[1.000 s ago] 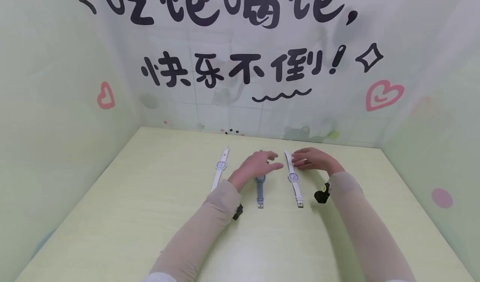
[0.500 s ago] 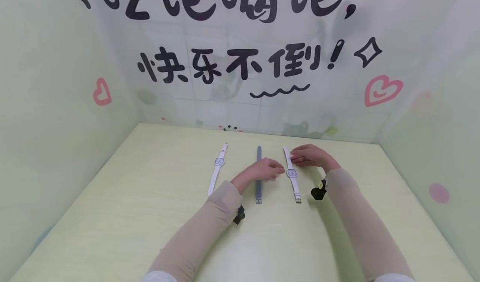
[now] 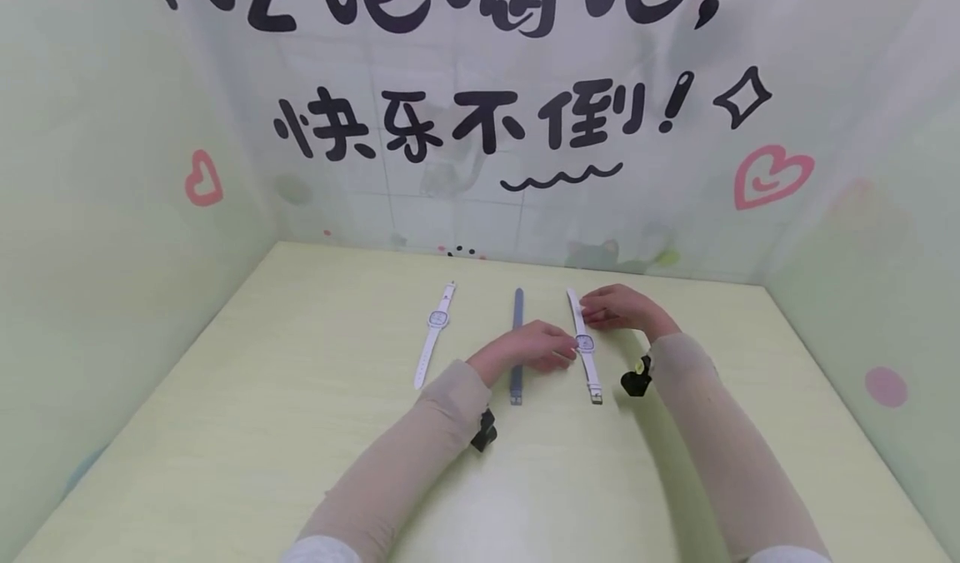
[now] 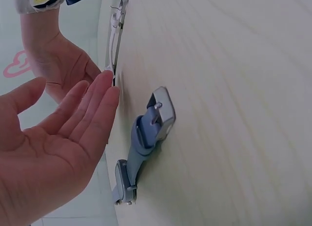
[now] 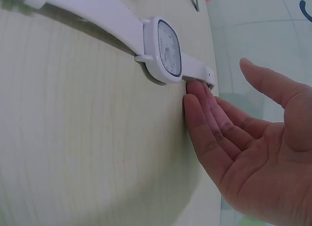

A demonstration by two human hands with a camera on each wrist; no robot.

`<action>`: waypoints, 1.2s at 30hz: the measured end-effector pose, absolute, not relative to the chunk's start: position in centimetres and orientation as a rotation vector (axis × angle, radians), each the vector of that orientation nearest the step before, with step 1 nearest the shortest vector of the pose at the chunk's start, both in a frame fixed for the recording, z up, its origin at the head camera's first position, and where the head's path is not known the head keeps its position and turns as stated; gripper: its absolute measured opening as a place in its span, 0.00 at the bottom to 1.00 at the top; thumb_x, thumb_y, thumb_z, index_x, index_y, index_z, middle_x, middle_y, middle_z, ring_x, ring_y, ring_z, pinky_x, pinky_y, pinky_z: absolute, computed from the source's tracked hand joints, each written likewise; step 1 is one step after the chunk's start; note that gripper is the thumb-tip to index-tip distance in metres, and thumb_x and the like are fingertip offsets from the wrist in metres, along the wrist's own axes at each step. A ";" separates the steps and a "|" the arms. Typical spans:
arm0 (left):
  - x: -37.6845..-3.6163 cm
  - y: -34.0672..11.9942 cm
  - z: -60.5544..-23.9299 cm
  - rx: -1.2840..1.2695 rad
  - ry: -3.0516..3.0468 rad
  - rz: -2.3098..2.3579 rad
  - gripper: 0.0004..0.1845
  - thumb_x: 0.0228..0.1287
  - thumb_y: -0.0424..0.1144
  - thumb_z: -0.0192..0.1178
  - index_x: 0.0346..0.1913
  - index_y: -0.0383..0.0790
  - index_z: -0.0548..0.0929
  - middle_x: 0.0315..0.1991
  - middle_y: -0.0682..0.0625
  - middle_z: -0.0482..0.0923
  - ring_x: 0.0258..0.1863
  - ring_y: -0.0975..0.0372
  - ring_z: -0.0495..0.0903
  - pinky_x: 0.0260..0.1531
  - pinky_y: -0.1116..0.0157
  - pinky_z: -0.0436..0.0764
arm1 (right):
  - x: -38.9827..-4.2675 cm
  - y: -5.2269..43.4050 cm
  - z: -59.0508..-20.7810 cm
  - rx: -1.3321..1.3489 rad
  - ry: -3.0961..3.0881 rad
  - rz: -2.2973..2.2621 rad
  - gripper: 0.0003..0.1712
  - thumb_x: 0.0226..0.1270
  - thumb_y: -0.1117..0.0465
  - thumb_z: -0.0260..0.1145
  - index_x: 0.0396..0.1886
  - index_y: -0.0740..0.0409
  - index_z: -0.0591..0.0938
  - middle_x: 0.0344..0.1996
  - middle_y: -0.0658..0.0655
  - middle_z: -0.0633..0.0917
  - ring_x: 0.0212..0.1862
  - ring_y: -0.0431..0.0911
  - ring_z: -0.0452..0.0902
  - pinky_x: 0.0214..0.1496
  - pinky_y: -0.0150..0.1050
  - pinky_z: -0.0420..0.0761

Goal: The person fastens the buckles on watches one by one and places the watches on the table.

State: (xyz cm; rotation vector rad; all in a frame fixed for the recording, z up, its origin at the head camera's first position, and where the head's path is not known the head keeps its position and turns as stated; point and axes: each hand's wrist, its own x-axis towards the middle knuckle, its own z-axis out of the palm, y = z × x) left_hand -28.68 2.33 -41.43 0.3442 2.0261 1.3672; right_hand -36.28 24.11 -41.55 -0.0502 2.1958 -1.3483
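Three wristwatches lie flat in a row on the pale yellow-green table (image 3: 300, 430): a white one (image 3: 436, 332) at the left, a blue-grey one (image 3: 517, 305) in the middle and a white one (image 3: 587, 355) at the right. My left hand (image 3: 558, 348) lies across the blue-grey watch, and its straight fingertips (image 4: 109, 84) touch the right white watch (image 4: 117, 36) by its dial. The fingers (image 5: 197, 97) of my right hand (image 3: 600, 306) are straight and press against that watch's far strap (image 5: 195, 70), next to the dial (image 5: 168, 48). The blue-grey watch's buckle (image 4: 161, 111) shows beside my left palm.
Pale green walls (image 3: 112, 213) with painted lettering and hearts close the table in at the back and on both sides. Small black wrist cameras (image 3: 636, 378) sit on both beige sleeves.
My left hand slid back and to the right, off the blue-grey watch's far strap, until its fingertips reached the right white watch's dial. The right hand stayed on that watch's far strap.
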 end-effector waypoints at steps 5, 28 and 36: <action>-28.8 2.7 -41.8 0.213 1.956 1.437 0.21 0.75 0.42 0.54 0.60 0.28 0.78 0.54 0.37 0.84 0.56 0.51 0.85 0.52 0.64 0.85 | -36.1 23.8 -41.4 -0.022 2.196 -1.355 0.32 0.77 0.57 0.57 0.70 0.75 0.64 0.41 0.51 0.84 0.40 0.36 0.83 0.55 0.34 0.84; -28.7 3.4 -43.1 -0.069 1.833 1.604 0.07 0.62 0.30 0.66 0.42 0.30 0.88 0.41 0.39 0.89 0.34 0.60 0.90 0.35 0.70 0.87 | -35.9 22.6 -40.9 -0.028 2.253 -1.290 0.26 0.74 0.66 0.57 0.66 0.77 0.67 0.28 0.48 0.82 0.32 0.36 0.80 0.42 0.30 0.85; -28.2 3.3 -43.3 -0.083 1.846 1.625 0.07 0.63 0.30 0.66 0.42 0.30 0.89 0.40 0.39 0.89 0.37 0.59 0.90 0.36 0.69 0.88 | -35.5 22.4 -40.7 -0.030 2.218 -1.318 0.19 0.75 0.66 0.55 0.60 0.73 0.70 0.31 0.50 0.80 0.34 0.38 0.79 0.43 0.31 0.85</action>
